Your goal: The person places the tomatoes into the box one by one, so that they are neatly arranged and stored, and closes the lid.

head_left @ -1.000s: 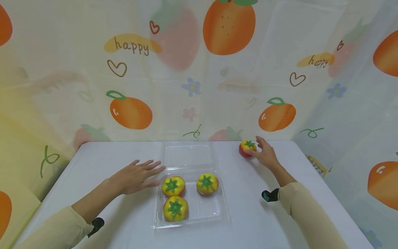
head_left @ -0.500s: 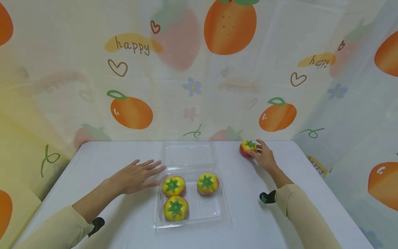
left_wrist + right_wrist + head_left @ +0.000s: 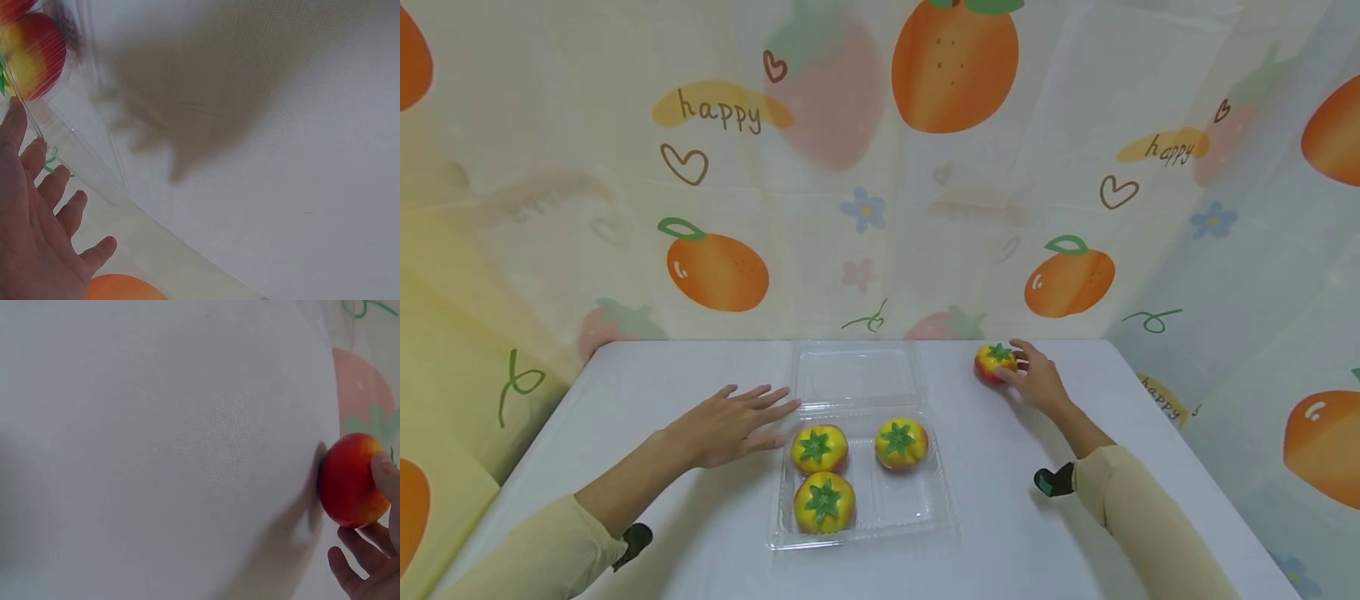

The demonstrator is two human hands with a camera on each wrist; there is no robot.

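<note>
At the far right of the table, my right hand (image 3: 1037, 379) pinches a red-and-yellow toy fruit (image 3: 992, 364) with a green star-shaped leaf top. In the right wrist view the thumb lies across the fruit (image 3: 353, 481), and fingertips meet its underside. My left hand (image 3: 733, 427) is spread with straight fingers beside a clear plastic clamshell box (image 3: 898, 508), fingertips at its left rim. Inside the box sit similar toy fruits: one at the back left (image 3: 819, 448), one at the front left (image 3: 824, 502) and one at the back right (image 3: 901, 443). The left wrist view shows the palm (image 3: 31, 237) and relaxed fingers.
The box's clear lid (image 3: 856, 375) lies folded back toward the rear edge of the white table (image 3: 700, 533). A fruit-printed cloth (image 3: 880, 208) hangs right behind the table and along both sides. Each wrist carries a small dark camera mount.
My right thumb and fingers have drawn in around the toy fruit, which has shifted slightly. The left hand and the box with its fruits stay where they were.
</note>
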